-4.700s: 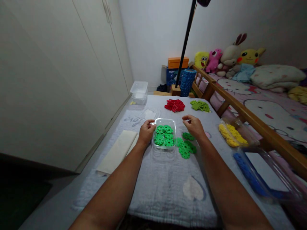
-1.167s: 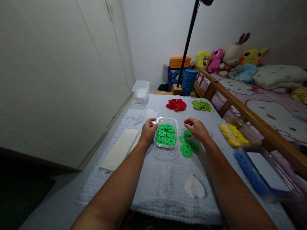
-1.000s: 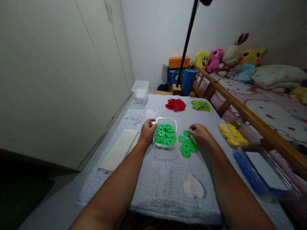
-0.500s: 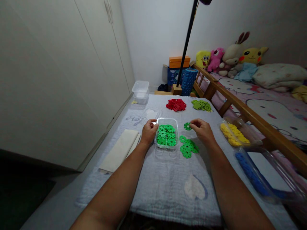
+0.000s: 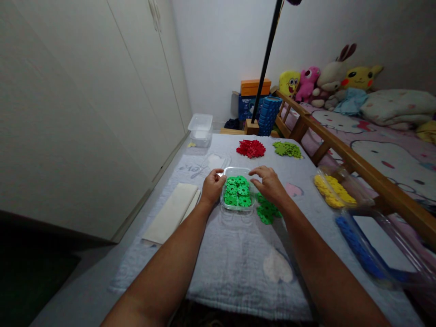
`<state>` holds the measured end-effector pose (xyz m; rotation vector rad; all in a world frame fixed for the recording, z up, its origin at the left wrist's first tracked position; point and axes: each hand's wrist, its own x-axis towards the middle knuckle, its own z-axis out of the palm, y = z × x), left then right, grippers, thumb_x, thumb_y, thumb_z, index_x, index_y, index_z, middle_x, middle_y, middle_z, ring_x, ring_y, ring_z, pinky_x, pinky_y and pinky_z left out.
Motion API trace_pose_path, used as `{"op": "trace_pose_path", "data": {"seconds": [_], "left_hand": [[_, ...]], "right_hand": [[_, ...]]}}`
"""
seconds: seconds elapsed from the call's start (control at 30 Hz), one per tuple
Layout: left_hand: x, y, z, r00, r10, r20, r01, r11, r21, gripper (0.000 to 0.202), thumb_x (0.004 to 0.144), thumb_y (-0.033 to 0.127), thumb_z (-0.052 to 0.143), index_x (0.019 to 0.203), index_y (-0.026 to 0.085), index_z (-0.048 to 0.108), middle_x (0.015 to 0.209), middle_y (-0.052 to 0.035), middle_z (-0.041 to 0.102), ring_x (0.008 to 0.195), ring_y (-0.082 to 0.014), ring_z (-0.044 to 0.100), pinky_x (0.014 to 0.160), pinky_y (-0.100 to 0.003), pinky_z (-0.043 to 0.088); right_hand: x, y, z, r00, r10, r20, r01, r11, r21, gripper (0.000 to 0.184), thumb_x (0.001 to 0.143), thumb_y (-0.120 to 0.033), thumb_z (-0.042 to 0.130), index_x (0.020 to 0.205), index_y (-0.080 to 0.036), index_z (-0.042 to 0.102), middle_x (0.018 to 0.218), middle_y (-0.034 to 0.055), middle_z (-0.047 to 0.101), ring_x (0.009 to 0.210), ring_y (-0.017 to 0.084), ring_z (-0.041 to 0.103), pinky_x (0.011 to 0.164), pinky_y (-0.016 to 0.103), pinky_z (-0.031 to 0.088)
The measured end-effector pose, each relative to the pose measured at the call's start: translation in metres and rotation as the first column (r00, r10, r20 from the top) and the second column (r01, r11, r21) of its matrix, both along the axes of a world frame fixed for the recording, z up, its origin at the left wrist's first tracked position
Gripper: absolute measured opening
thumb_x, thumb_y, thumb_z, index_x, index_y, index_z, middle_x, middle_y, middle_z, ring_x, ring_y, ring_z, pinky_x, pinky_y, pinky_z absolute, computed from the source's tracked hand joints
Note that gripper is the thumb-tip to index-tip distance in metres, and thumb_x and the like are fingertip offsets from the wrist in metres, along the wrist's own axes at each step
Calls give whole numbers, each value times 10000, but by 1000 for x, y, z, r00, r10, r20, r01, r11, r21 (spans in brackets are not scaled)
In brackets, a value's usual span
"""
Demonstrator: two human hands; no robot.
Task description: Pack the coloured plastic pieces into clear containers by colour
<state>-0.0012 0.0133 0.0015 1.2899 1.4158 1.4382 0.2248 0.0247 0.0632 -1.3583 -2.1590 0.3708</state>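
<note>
A clear plastic container [image 5: 237,209] stands on the cloth in front of me, with several green flower-shaped discs [image 5: 237,190] lying inside. My left hand [image 5: 214,186] pinches its left rim between thumb and fingers. At the right rim, my right hand [image 5: 269,184] hovers with thumb and index finger apart, and no disc shows between them. Below that hand lies a loose pile of green discs [image 5: 267,212] on the cloth, partly covered by the wrist.
Red pieces [image 5: 251,148] and lime-green pieces [image 5: 287,149] lie in piles at the back. Clear boxes [image 5: 200,129] stand far left. A folded beige cloth [image 5: 170,213] lies left. At right sit a box of yellow pieces [image 5: 334,190] and one of blue pieces [image 5: 357,245], beside a wooden bed rail [image 5: 340,147].
My right hand has moved left from beside the pile to the container's right rim. The green disc it held is no longer in its fingers, which have parted. The left hand stays put.
</note>
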Motion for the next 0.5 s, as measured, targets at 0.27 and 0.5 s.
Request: {"op": "trace_pose_path", "data": {"seconds": [0.27,0.5], "left_hand": [[-1,1,0,1000,-3,8,3,1000,-8,348,787,398,662,1052,172,653,600,88,436,538,-115,414,553,-235,322],[-1,1,-2,1000,-5,18,5,1000,-8,359,780,412,665,1051,177,655,608,88,432,531,-110,395,548,-234,315]], "right_hand": [[50,2,-7,997,-27,77,45,970,-239,66,830,-234,689,850,-203,743,851,38,736,750,173,628,720,282,463],[44,-10,-29,985,24,168,24,960,-279,168,685,-214,798,774,-216,655,802,10,669,732,163,586,655,262,412]]}}
